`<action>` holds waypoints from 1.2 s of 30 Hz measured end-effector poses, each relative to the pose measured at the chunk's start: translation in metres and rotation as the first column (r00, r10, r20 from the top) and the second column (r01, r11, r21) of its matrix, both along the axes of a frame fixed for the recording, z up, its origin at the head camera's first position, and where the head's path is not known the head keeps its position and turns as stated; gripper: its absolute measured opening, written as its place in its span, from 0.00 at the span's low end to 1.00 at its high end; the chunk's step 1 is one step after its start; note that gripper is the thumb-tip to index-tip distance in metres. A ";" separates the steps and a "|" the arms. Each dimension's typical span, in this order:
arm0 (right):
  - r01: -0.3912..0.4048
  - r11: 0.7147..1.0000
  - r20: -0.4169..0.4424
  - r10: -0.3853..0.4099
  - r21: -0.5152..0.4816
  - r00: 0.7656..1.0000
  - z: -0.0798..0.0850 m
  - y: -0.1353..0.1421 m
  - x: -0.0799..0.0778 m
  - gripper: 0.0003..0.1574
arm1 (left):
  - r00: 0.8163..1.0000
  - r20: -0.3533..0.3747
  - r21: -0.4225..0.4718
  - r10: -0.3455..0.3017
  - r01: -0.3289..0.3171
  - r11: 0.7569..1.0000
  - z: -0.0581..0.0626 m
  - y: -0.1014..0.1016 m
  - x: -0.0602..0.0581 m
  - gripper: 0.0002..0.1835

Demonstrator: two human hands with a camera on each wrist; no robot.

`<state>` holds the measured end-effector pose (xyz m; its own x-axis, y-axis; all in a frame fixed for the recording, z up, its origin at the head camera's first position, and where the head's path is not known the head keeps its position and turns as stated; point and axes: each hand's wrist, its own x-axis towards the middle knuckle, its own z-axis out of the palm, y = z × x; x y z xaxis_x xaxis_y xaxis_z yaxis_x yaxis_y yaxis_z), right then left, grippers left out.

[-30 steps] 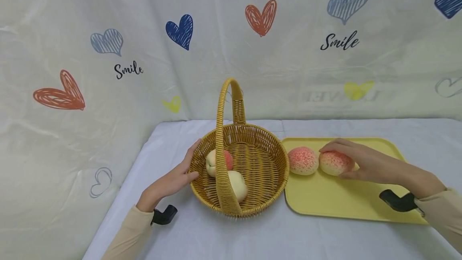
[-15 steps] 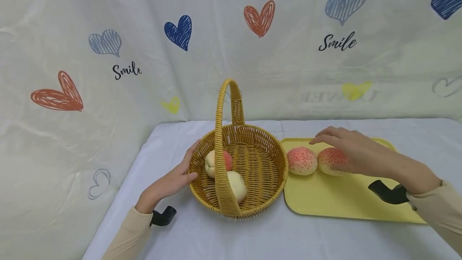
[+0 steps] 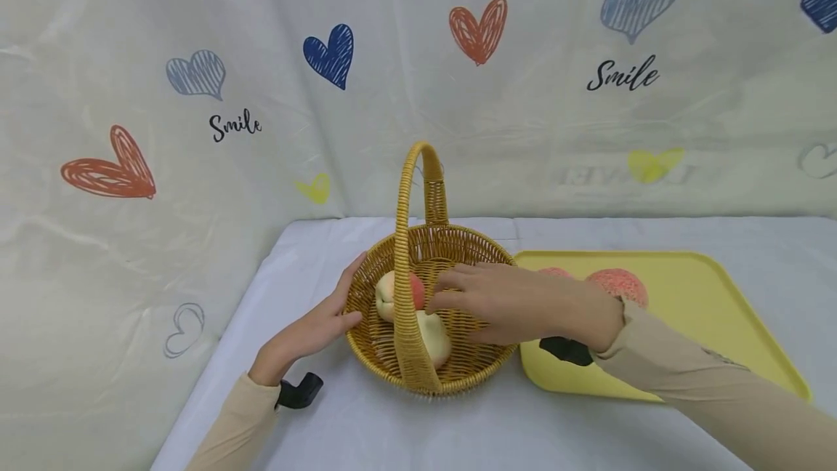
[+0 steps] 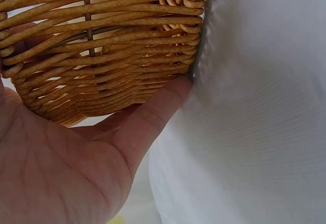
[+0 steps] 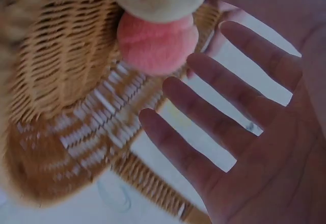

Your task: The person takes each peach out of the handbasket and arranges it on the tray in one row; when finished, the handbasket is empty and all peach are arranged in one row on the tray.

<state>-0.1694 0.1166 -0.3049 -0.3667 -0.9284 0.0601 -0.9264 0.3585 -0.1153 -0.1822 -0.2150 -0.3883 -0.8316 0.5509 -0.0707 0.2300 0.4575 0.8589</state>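
A round wicker basket (image 3: 472, 240) with a tall arched handle stands on the table. My left hand (image 3: 320, 327) rests against its left outer wall, fingers extended along the weave (image 4: 147, 127). Inside lie two peaches: a cream-and-red peach (image 3: 386, 296) towards the back left and a pale peach (image 3: 435, 340) in front, partly behind the handle. My right hand (image 3: 506, 304) hovers over the basket's right half, near the pale peach. In the right wrist view its fingers (image 5: 214, 119) are spread, with nothing held; the pink side of one peach (image 5: 158, 46) shows beyond them.
Right of the basket lies a yellow tray (image 3: 706, 311). On it sit two pink-speckled peaches, one peach (image 3: 623, 286) and another peach (image 3: 554, 272), both partly hidden by my right arm. A white curtain (image 3: 536, 129) printed with hearts hangs behind the table.
My right hand has left the pink-speckled peach on the tray, lifted, and moved left over the basket. My left hand stays at the basket, and the peaches have not moved.
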 end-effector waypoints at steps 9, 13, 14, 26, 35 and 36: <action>-0.040 0.986 0.014 0.039 0.159 0.999 -0.011 -0.042 0.004 0.40 | 1.000 0.005 -0.011 0.020 -0.020 1.000 0.001 0.002 0.000 0.51; -0.017 0.985 0.033 0.012 0.173 0.999 -0.012 -0.043 0.005 0.39 | 1.000 -0.001 -0.019 0.022 -0.022 1.000 0.001 0.002 0.000 0.51; -0.014 0.986 0.040 0.007 0.167 0.999 -0.012 -0.042 0.005 0.38 | 1.000 -0.004 -0.022 0.023 -0.023 1.000 0.001 0.001 0.001 0.51; -0.023 0.995 0.099 0.013 0.096 0.995 -0.013 -0.035 0.001 0.38 | 1.000 -0.009 -0.018 0.022 -0.023 1.000 -0.002 0.001 0.001 0.51; 0.020 0.998 0.159 -0.028 0.055 0.987 -0.017 -0.032 0.002 0.27 | 0.999 -0.025 -0.025 0.034 -0.035 0.999 -0.003 0.001 0.001 0.51; 0.034 0.998 0.163 -0.043 0.060 0.986 -0.017 -0.031 0.002 0.27 | 0.999 -0.025 -0.028 0.032 -0.033 0.999 -0.002 0.001 0.000 0.51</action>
